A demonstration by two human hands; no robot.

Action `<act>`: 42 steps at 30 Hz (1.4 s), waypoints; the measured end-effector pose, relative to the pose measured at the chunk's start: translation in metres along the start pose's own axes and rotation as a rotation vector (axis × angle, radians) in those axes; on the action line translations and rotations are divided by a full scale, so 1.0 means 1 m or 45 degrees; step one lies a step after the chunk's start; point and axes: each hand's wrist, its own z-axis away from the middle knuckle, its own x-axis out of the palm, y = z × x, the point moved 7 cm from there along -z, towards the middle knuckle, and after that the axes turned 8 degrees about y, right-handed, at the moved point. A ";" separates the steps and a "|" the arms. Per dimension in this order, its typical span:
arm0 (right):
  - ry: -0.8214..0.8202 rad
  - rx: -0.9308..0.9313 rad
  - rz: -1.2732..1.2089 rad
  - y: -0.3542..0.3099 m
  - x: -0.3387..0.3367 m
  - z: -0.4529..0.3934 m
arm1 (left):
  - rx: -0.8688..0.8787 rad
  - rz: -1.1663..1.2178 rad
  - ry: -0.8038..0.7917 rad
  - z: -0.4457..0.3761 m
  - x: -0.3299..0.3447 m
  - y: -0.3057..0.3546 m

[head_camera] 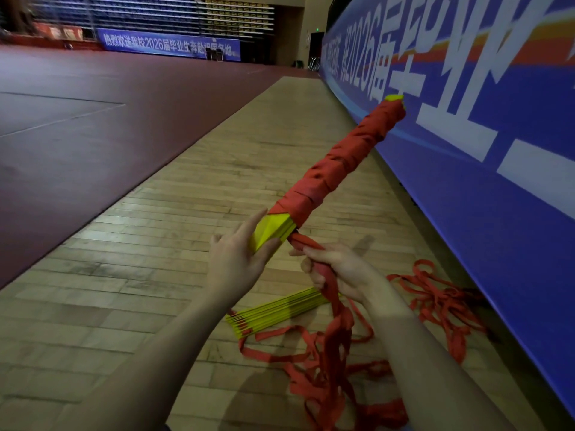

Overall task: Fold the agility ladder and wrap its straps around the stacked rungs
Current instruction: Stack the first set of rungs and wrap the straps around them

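- Two hands on it: left hand [238, 259] steadies the bare yellow end of the stacked rungs [339, 163] with straight fingers, bundle raised and tilted toward the blue banner [485, 126].
- Right hand [336, 269] grips the red straps [329, 306] just below the wrapped part.
- Loose strap [441, 300] tangles on the wooden floor [174, 219] around a second yellow rung stack [277, 311].

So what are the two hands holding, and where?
The left hand supports the stacked rungs at their bare yellow near end. The right hand grips the bunched red straps just below that end.
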 end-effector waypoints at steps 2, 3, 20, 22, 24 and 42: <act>-0.005 0.023 -0.061 0.000 0.002 -0.002 | 0.039 -0.088 0.030 -0.001 -0.001 -0.002; -0.017 0.022 -0.089 -0.002 0.004 -0.003 | 0.062 -0.143 0.047 -0.001 -0.001 -0.004; 0.667 -0.049 -0.548 0.008 -0.009 -0.025 | 0.459 -0.526 0.140 0.018 0.020 0.016; 0.679 -0.089 -0.549 0.008 -0.008 -0.027 | 0.452 -0.525 0.153 0.017 0.020 0.014; 0.696 -0.147 -0.562 0.007 -0.009 -0.027 | 0.403 -0.486 0.154 0.016 0.021 0.009; 0.463 -0.332 -0.525 0.001 -0.013 -0.019 | -0.227 0.334 -0.423 0.012 0.029 -0.005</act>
